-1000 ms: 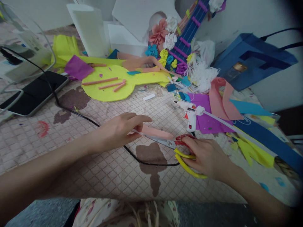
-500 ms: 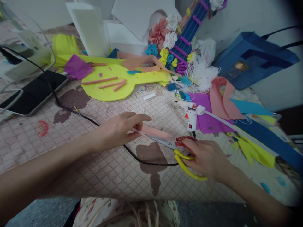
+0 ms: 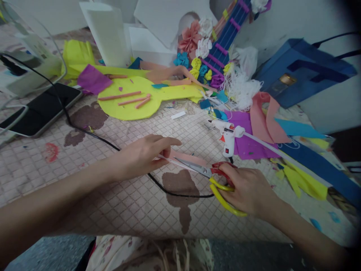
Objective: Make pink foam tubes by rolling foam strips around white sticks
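My left hand (image 3: 148, 154) pinches the left end of a narrow pink paper strip (image 3: 188, 158) between thumb and fingers. The fingers of my right hand (image 3: 244, 186) are in the handles of a pair of scissors (image 3: 207, 171) with one red and one yellow handle. Its blades point left along the strip, close to my left fingertips, and look nearly closed. Beyond my hands lies a yellow guitar-shaped cutout (image 3: 132, 105) with several rolled pink paper sticks (image 3: 129, 101) on it.
A white glue gun (image 3: 229, 141) lies right of centre, its black cord (image 3: 104, 141) running under my hands. Coloured paper strips (image 3: 313, 160) and a blue bag (image 3: 301, 75) are at the right. A phone (image 3: 42, 109) sits left. A decorated blue guitar (image 3: 222, 45) leans at the back.
The scissors and my right hand have shifted slightly right, so the blade tips are farther from my left fingers. My left hand keeps its pinch, almost unmoved.
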`<control>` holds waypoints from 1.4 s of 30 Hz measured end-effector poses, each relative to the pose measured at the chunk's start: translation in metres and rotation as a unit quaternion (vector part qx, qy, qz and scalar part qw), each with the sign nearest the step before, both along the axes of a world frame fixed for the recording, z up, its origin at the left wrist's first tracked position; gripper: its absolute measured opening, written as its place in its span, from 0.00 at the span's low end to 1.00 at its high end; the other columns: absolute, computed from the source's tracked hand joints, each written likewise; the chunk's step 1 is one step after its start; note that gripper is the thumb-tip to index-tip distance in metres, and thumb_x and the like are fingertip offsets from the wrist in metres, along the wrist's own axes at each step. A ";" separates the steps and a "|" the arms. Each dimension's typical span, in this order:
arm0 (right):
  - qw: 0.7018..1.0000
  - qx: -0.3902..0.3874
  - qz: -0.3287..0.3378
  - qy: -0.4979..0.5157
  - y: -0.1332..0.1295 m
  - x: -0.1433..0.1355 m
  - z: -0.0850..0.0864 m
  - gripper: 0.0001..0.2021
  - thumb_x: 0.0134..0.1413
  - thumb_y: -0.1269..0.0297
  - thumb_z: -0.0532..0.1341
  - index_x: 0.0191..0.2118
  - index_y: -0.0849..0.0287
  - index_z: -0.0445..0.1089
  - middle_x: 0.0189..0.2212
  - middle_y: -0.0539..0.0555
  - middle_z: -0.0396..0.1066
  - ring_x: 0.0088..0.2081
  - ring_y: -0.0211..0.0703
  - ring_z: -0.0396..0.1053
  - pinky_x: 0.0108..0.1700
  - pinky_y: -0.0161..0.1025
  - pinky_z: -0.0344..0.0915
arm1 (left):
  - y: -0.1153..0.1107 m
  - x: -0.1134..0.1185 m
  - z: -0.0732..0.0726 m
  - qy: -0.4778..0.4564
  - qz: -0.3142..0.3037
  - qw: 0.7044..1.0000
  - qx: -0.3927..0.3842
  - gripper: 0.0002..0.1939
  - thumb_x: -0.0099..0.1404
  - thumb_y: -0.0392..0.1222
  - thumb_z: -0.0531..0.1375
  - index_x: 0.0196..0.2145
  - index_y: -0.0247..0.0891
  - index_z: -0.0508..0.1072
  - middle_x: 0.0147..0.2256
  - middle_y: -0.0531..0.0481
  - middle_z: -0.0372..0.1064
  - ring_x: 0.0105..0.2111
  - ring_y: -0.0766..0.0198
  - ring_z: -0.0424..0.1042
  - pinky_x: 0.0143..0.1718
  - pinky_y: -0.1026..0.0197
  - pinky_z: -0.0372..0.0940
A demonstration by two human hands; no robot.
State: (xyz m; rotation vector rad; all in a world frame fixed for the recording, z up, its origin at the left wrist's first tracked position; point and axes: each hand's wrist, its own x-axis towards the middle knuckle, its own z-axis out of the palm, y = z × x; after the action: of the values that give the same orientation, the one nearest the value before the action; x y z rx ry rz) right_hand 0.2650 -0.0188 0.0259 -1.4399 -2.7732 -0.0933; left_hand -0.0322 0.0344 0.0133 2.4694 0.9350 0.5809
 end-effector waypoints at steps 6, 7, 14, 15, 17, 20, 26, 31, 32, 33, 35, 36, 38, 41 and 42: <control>1.000 -0.016 -0.005 -0.004 0.002 0.000 0.004 0.16 0.51 0.51 0.58 0.37 0.59 0.65 0.19 0.49 0.68 0.19 0.41 0.66 0.24 0.37 0.54 | 0.001 0.000 -0.001 0.000 0.004 1.000 0.001 0.23 0.60 0.30 0.56 0.53 0.36 0.62 0.33 0.51 0.69 0.33 0.66 0.67 0.35 0.66 0.61; 1.000 -0.012 -0.004 -0.002 0.002 0.001 0.004 0.16 0.51 0.51 0.58 0.38 0.60 0.65 0.19 0.48 0.68 0.19 0.40 0.66 0.24 0.37 0.54 | 0.001 0.000 -0.001 0.001 0.005 1.000 -0.001 0.23 0.60 0.30 0.56 0.53 0.36 0.62 0.33 0.51 0.69 0.33 0.66 0.67 0.35 0.66 0.61; 1.000 0.007 -0.010 -0.015 -0.001 0.013 0.004 0.19 0.52 0.48 0.57 0.41 0.60 0.65 0.18 0.47 0.67 0.19 0.41 0.67 0.24 0.37 0.55 | 0.002 -0.001 0.002 0.008 0.025 1.000 -0.005 0.22 0.59 0.30 0.55 0.52 0.36 0.63 0.32 0.51 0.69 0.32 0.65 0.68 0.34 0.65 0.61; 1.000 0.002 -0.008 -0.017 -0.002 0.015 0.004 0.19 0.52 0.49 0.57 0.41 0.60 0.65 0.18 0.47 0.68 0.19 0.41 0.67 0.24 0.37 0.55 | 0.002 0.000 0.003 0.007 0.025 1.000 -0.004 0.22 0.59 0.30 0.55 0.52 0.36 0.63 0.32 0.51 0.69 0.32 0.65 0.68 0.34 0.65 0.61; 1.000 -0.003 -0.005 -0.022 -0.003 0.016 0.002 0.18 0.53 0.49 0.57 0.40 0.59 0.65 0.20 0.48 0.69 0.20 0.43 0.69 0.24 0.38 0.56 | 0.002 0.000 0.003 0.008 0.024 1.000 -0.001 0.21 0.60 0.30 0.55 0.52 0.35 0.63 0.32 0.51 0.69 0.32 0.65 0.68 0.34 0.65 0.61; 0.999 0.003 -0.002 -0.035 -0.004 0.017 0.002 0.18 0.53 0.49 0.56 0.39 0.59 0.65 0.22 0.50 0.72 0.23 0.46 0.71 0.25 0.39 0.57 | 0.002 0.000 0.003 0.014 0.025 1.000 -0.001 0.21 0.60 0.30 0.55 0.52 0.35 0.63 0.32 0.51 0.69 0.32 0.65 0.68 0.34 0.65 0.61; 0.999 0.018 -0.019 -0.035 -0.006 0.025 0.001 0.18 0.51 0.50 0.57 0.41 0.59 0.66 0.26 0.52 0.73 0.24 0.45 0.71 0.27 0.38 0.59 | 0.005 -0.004 -0.002 0.030 0.040 0.999 -0.002 0.21 0.60 0.31 0.55 0.52 0.36 0.64 0.33 0.50 0.69 0.33 0.63 0.68 0.35 0.62 0.62; 0.991 0.065 -0.108 -0.034 -0.029 0.067 -0.011 0.17 0.51 0.52 0.57 0.42 0.59 0.67 0.22 0.51 0.72 0.21 0.44 0.71 0.23 0.36 0.59 | 0.021 -0.015 -0.003 -0.121 0.142 0.974 -0.125 0.19 0.56 0.38 0.61 0.47 0.39 0.68 0.29 0.52 0.70 0.29 0.66 0.68 0.34 0.62 0.64; 0.989 0.063 -0.132 -0.030 -0.036 0.080 -0.015 0.17 0.52 0.51 0.57 0.42 0.59 0.67 0.22 0.51 0.72 0.21 0.43 0.71 0.22 0.35 0.59 | 0.025 -0.017 -0.002 -0.184 0.148 0.950 -0.205 0.20 0.55 0.40 0.63 0.46 0.39 0.68 0.28 0.53 0.70 0.27 0.66 0.69 0.32 0.63 0.65; 0.984 0.056 -0.165 -0.028 -0.043 0.093 -0.018 0.18 0.53 0.51 0.57 0.44 0.59 0.66 0.23 0.51 0.73 0.21 0.43 0.71 0.22 0.34 0.60 | 0.030 -0.020 -0.002 -0.237 0.163 0.911 -0.294 0.20 0.54 0.41 0.63 0.45 0.39 0.69 0.27 0.52 0.70 0.27 0.66 0.69 0.31 0.63 0.66; 0.975 0.060 -0.214 -0.023 -0.053 0.119 -0.023 0.18 0.54 0.51 0.56 0.44 0.59 0.66 0.28 0.54 0.76 0.24 0.45 0.74 0.22 0.35 0.63 | 0.038 -0.022 -0.002 -0.302 0.178 0.835 -0.425 0.14 0.56 0.44 0.62 0.39 0.37 0.71 0.28 0.49 0.71 0.28 0.64 0.71 0.29 0.61 0.68; 0.968 0.059 -0.240 -0.031 -0.055 0.130 -0.025 0.18 0.54 0.50 0.56 0.42 0.59 0.67 0.27 0.55 0.76 0.23 0.47 0.73 0.21 0.35 0.62 | 0.040 -0.022 -0.002 -0.314 0.181 0.816 -0.450 0.12 0.56 0.44 0.62 0.37 0.36 0.72 0.29 0.47 0.72 0.28 0.63 0.71 0.29 0.59 0.68; 0.948 0.051 -0.310 -0.058 -0.052 0.147 -0.027 0.20 0.54 0.47 0.56 0.40 0.61 0.69 0.23 0.56 0.74 0.20 0.49 0.71 0.18 0.36 0.59 | 0.042 -0.019 0.000 -0.317 0.207 0.835 -0.400 0.13 0.54 0.42 0.64 0.37 0.36 0.71 0.26 0.49 0.71 0.26 0.64 0.71 0.27 0.61 0.68; 0.929 0.078 -0.355 -0.069 -0.031 0.159 -0.029 0.22 0.53 0.45 0.55 0.39 0.61 0.71 0.21 0.57 0.73 0.18 0.49 0.68 0.17 0.37 0.57 | 0.040 -0.014 0.004 -0.285 0.253 0.902 -0.202 0.20 0.50 0.40 0.67 0.42 0.37 0.70 0.25 0.53 0.69 0.25 0.67 0.69 0.26 0.64 0.66; 0.931 0.098 -0.345 -0.064 -0.021 0.160 -0.029 0.22 0.53 0.46 0.55 0.40 0.60 0.70 0.22 0.57 0.73 0.19 0.49 0.68 0.18 0.38 0.57 | 0.039 -0.013 0.005 -0.276 0.260 0.912 -0.159 0.21 0.49 0.40 0.67 0.42 0.37 0.70 0.26 0.53 0.69 0.25 0.67 0.69 0.27 0.64 0.66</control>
State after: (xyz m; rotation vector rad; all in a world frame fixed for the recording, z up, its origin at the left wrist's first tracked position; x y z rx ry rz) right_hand 0.4252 -0.0401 -0.0031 -2.3208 -2.1089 -0.4664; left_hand -0.0455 0.0737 0.0186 1.6164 1.3106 1.1255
